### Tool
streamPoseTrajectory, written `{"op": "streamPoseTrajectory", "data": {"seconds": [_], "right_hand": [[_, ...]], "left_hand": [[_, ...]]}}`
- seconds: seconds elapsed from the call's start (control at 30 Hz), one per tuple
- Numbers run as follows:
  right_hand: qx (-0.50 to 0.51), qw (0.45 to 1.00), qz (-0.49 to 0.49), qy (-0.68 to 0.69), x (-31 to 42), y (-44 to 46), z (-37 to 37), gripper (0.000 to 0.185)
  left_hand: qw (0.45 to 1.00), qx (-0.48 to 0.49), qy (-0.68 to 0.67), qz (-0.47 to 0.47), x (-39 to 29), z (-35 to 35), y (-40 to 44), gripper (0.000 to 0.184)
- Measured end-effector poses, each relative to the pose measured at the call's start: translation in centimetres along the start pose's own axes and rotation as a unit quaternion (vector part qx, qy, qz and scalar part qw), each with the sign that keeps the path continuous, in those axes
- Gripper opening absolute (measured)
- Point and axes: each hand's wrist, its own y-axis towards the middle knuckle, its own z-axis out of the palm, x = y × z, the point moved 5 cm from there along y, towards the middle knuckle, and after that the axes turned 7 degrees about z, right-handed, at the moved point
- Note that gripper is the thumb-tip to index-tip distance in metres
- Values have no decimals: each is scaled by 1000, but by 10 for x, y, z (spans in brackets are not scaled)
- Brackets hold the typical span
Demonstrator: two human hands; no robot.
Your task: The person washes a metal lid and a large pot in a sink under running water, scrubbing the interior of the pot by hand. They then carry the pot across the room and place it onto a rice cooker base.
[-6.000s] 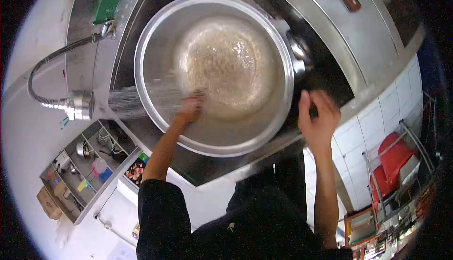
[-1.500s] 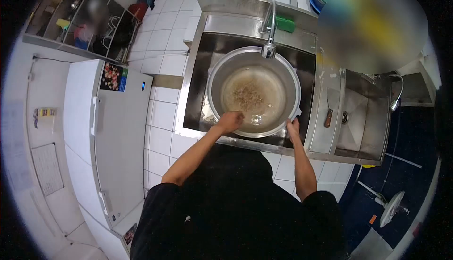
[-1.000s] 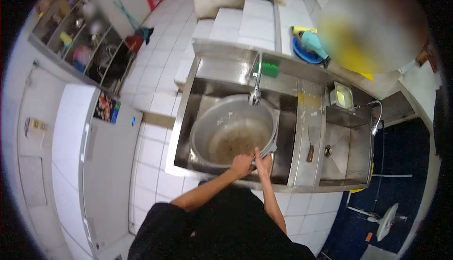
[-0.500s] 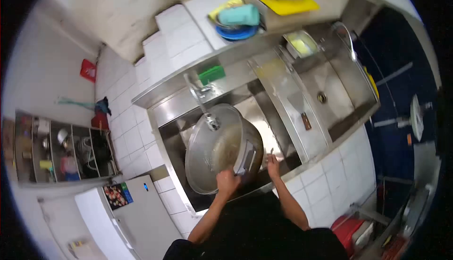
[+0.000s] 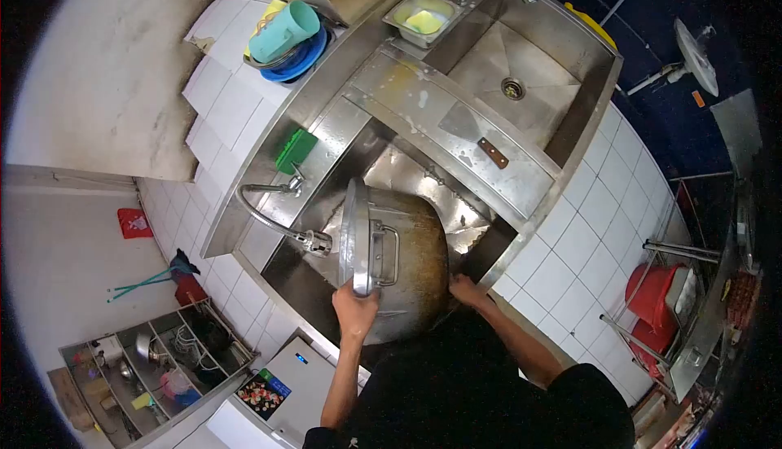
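Note:
A large metal pot (image 5: 411, 262) lies tipped on its side in the sink basin (image 5: 391, 160), its mouth turned left and its browned bottom to the right. My left hand (image 5: 356, 311) is closed round the pot's rim at the near side, below the side handle. My right hand (image 5: 466, 290) touches the bottom edge of the pot at its near right; its fingers are partly hidden. A flexible faucet (image 5: 316, 241) hangs beside the pot's mouth. The inside of the pot cannot be seen.
A cleaver with a wooden handle (image 5: 493, 153) lies on the divider. Beyond it is a second sink (image 5: 521, 83) with a metal tray (image 5: 423, 17). A green sponge (image 5: 296, 150) sits behind the faucet. Blue plates (image 5: 305, 56) and a teal cup (image 5: 285, 32) stand on the ledge.
The pot has tipped from upright onto its side, its mouth now to the left. My left hand has moved along the rim, and my right hand has come to the pot's bottom. The view has turned.

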Motion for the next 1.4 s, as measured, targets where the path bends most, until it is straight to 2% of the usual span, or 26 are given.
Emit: {"op": "streamPoseTrajectory", "data": {"seconds": [0.07,0.13,0.17,0.23,0.27,0.4,0.43,0.47,0.6,0.7,0.73,0.77,0.83,0.87,0.9,0.93,1.03,1.1,1.17,1.33,1.4], "right_hand": [[-3,999,-20,-34,16,-19,-21,46],[49,976,145,156,51,-49,-76,47],[42,976,149,156,52,-52,-78,47],[-44,977,115,176,57,-62,-88,48],[-106,984,43,139,63,-67,-90,47],[-97,971,91,198,93,-82,-127,46],[-128,968,39,213,107,-88,-141,45],[-157,961,-16,226,121,-95,-156,45],[-149,957,10,250,156,-121,-193,47],[-207,934,-34,289,176,-134,-208,48],[-207,934,-41,287,182,-137,-213,48],[-227,934,-46,270,188,-142,-220,48],[-246,933,-56,258,198,-152,-228,48],[-265,916,-71,291,201,-155,-232,48],[-287,897,-87,324,206,-157,-238,47],[-251,925,-64,279,209,-160,-245,40],[-315,898,-119,284,220,-173,-263,40],[-329,893,-118,282,220,-174,-267,40],[-296,907,-105,281,221,-171,-268,40],[-300,905,-125,274,219,-163,-269,40],[-339,882,-141,294,214,-158,-267,41]], "left_hand": [[1000,-9,-4,7,-19,-8,-3,18],[1000,-17,0,5,-21,-13,-9,17],[1000,-25,5,1,-22,-15,-12,17],[995,-62,-69,26,-27,-22,-11,15],[995,-63,-70,28,-24,-28,-10,13],[996,-42,-78,1,-77,-64,-10,10],[996,-57,-56,42,-79,-72,-9,11],[995,-61,-64,42,-80,-78,-9,11],[994,-86,-64,20,-109,-110,-23,12],[990,-125,-55,44,-108,-129,-28,13],[989,-123,-81,4,-105,-133,-31,15],[988,-129,-82,4,-104,-136,-35,15],[971,-175,-164,-15,-89,-140,-38,19],[969,-218,-110,-44,-66,-145,-37,26],[977,-181,-110,-16,-81,-146,-39,31],[974,-186,-127,-28,-90,-149,-44,28],[960,-206,-187,-23,-98,-142,-51,22],[952,-213,-219,-13,-93,-139,-53,19],[951,-205,-229,-15,-86,-140,-53,17],[936,-252,-239,-60,-81,-136,-65,19],[964,-180,-192,-46,-73,-132,-66,33]]}}
